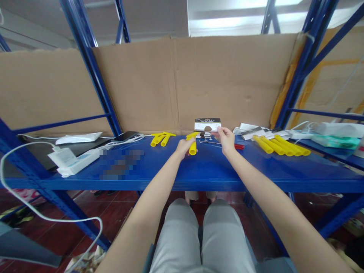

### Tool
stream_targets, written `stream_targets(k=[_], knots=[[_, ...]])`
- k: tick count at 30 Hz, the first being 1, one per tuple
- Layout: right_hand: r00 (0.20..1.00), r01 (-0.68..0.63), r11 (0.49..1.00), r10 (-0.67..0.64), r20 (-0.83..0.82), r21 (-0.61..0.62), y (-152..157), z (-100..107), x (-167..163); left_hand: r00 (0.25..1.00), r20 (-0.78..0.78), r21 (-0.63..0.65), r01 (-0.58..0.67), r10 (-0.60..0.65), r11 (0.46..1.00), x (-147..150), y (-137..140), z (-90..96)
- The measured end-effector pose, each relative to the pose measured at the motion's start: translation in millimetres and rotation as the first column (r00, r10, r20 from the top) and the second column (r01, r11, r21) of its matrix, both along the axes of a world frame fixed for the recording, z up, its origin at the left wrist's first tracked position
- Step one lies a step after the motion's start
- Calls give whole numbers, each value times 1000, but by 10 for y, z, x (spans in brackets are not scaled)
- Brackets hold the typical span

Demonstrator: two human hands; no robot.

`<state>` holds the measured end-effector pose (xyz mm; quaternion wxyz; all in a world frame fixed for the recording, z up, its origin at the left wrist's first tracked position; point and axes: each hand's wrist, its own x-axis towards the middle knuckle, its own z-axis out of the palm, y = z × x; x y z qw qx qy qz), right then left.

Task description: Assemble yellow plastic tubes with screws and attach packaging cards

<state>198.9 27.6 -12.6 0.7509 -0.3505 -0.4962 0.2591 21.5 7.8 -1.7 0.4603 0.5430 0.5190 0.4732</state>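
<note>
My left hand is closed around a yellow T-shaped plastic handle, its round open end pointing toward me. My right hand pinches the lower right edge of a black-and-white printed card that has a round hole. The card stands upright just behind the yellow handle; whether the two touch, I cannot tell. Under my right hand lies a screwdriver with a red handle, its thin shaft running left. Several more yellow T-shaped handles lie to the left of my left hand.
On the right, several yellow handles with cards lie in a row on the blue shelf. A white power strip with cables sits at the left. Cardboard walls off the back, between blue uprights. A blurred patch covers something front left.
</note>
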Motion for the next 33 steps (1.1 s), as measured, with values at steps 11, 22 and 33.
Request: stream_targets(k=[11, 22, 33], knots=[[997, -11, 996, 17, 74, -87, 8, 1, -7, 886, 263, 80, -414, 382, 907, -89, 128, 41], [987, -105, 988, 117, 114, -110, -71, -10, -87, 833, 398, 72, -446, 384, 892, -121, 191, -4], [956, -213, 969, 232, 178, -122, -102, -25, -159, 863, 468, 36, -234, 191, 972, -79, 213, -34]])
